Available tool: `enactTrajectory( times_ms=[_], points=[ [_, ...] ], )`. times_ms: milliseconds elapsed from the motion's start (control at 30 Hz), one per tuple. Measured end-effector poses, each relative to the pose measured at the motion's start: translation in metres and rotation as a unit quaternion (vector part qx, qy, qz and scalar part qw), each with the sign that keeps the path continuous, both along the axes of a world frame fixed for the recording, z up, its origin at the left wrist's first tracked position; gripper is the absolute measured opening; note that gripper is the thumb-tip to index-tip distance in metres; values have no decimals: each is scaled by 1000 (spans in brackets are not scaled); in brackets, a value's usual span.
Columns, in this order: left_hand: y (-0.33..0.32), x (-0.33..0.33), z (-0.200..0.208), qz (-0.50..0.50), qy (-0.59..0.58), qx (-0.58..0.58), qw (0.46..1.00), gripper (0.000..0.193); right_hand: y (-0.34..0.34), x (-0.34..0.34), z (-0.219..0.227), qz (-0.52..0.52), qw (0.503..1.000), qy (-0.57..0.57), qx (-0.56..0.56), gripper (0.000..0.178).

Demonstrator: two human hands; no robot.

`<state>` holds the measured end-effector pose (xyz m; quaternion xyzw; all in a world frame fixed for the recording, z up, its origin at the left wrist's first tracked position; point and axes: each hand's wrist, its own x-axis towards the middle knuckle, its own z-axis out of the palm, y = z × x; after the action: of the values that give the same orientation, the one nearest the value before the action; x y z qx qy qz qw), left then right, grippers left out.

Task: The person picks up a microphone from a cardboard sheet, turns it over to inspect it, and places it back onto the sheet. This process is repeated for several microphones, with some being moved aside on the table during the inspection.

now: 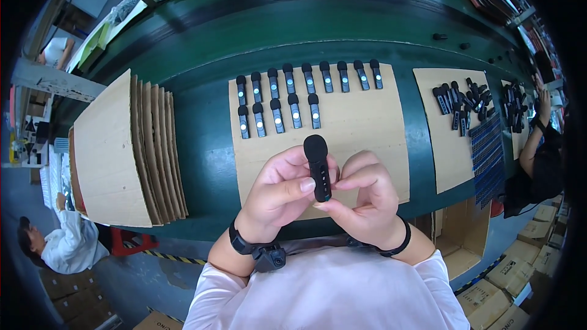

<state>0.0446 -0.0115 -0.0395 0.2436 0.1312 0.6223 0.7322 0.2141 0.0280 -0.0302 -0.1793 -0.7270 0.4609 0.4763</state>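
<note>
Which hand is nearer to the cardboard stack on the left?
Left. The left hand is to the right of the cardboard stack; the right hand is farther right. Neither touches it.

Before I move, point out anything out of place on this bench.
The black devices lie jumbled on the cardboard sheet just right of the middle sheet, unlike its neat rows. A few dark pieces lie loose beyond.
</note>
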Motion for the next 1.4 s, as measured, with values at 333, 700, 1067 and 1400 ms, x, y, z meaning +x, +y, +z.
enactTrajectory(
  times_ms=[333,700,1067,1400],
  points=[
    [2,5,-15,-103,-112,38,988,39,18,-10,29,-29,989,-43,135,83],
    [3,8,-15,-119,-131,48,983,36,21,-6,25,18,989,-67,130,93],
    [3,10,-17,-115,-134,53,983,37,20,-5,24,25,990,-69,118,90],
    [2,10,-18,-112,-126,52,984,38,20,-4,24,28,990,-72,115,90]
  ],
)
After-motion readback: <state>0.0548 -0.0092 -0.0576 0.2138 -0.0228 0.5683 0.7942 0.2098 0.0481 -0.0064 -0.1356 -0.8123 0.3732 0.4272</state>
